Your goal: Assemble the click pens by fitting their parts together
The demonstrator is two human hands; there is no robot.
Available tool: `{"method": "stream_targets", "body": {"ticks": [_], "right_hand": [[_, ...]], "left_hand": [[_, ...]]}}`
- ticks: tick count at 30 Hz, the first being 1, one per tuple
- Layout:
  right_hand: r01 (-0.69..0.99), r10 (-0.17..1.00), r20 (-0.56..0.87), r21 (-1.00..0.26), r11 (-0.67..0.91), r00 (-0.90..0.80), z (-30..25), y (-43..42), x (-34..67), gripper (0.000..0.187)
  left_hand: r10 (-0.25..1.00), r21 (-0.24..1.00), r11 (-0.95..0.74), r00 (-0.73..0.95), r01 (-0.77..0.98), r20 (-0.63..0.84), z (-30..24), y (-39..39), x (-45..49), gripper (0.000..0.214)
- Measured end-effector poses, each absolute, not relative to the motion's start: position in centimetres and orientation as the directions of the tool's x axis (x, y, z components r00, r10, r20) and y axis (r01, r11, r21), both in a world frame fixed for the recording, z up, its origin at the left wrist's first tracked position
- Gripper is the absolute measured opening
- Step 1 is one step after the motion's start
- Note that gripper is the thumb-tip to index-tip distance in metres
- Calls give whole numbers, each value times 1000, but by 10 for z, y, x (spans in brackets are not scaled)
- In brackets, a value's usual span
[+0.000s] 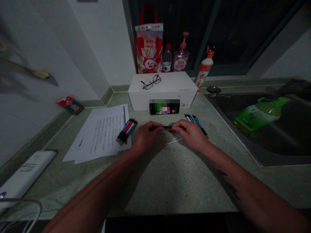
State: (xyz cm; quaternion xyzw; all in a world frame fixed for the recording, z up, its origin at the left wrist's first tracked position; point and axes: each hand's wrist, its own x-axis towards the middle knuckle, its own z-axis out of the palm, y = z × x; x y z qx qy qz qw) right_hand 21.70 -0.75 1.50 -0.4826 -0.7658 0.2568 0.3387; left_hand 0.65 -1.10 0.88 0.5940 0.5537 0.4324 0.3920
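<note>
My left hand (147, 135) and my right hand (190, 133) meet over the middle of the counter, fingertips pinched on the two ends of a short black pen barrel (167, 127). A small red piece (171, 130) shows by my right fingertips; whether it is held or lying there I cannot tell. Below the hands, a thin white stick (174, 141), like a pen refill, lies on the counter. Left of my left hand, a bundle of pens (126, 130) in black, blue and red rests on printed sheets (102, 134). A few blue and black pens (199, 124) lie beyond my right hand.
A phone (164, 108) leans on a white box (162, 94) with glasses (151, 82) on top. Bottles and a bag (149, 48) stand behind. At right is a sink (255, 155) holding a green bottle (261, 115); a white power strip (29, 174) lies at left.
</note>
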Motion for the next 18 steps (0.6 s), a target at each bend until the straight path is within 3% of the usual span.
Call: {"method": "stream_targets", "body": {"ticks": [4, 11, 14, 18], "right_hand": [[501, 918, 290, -771, 392, -272, 11, -7, 217, 9], [511, 940, 89, -820, 257, -330, 13, -11, 213, 37], [489, 939, 174, -816, 307, -298, 12, -10, 212, 21], [500, 944, 140, -820, 280, -299, 9, -9, 213, 26]], "left_hand": [[997, 945, -77, 10, 318, 78, 8, -11, 7, 4], [994, 936, -108, 35, 336, 102, 12, -13, 9, 4], [994, 931, -107, 31, 349, 102, 12, -13, 9, 3], [994, 937, -113, 41, 331, 106, 10, -12, 9, 3]]}}
